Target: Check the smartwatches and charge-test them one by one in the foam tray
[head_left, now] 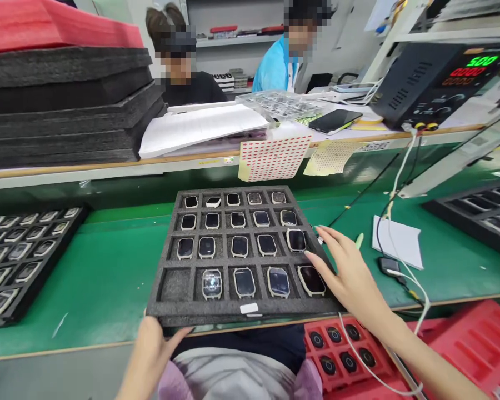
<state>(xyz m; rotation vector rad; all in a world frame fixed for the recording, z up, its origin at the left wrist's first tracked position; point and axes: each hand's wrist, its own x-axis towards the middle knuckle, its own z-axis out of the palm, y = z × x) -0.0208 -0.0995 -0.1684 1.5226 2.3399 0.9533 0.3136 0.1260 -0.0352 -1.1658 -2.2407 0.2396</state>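
Note:
A black foam tray [200, 312] holds rows of watch faces with pale frames and dark screens. One front-row watch [212, 283] has a lit screen; the front left compartment [175, 284] is bare. At the tray's near left corner is my left hand [150, 347], gripping the foam, its thumb along the front edge and its other fingers mostly hidden. My right hand [352, 269] lies over the right edge with thumb and fingers apart. Its thumb tip is close to a slightly tilted watch [296, 240]; whether they touch, I cannot tell.
More watch trays flank the green table, a left tray [73, 230] and a right tray [445, 208]. Red trays [312, 364] sit low at right. Cables [400, 272] run beside white paper [400, 241]. Behind are stacked foam [66, 111], a power supply [425, 83], a phone [335, 120] and two people.

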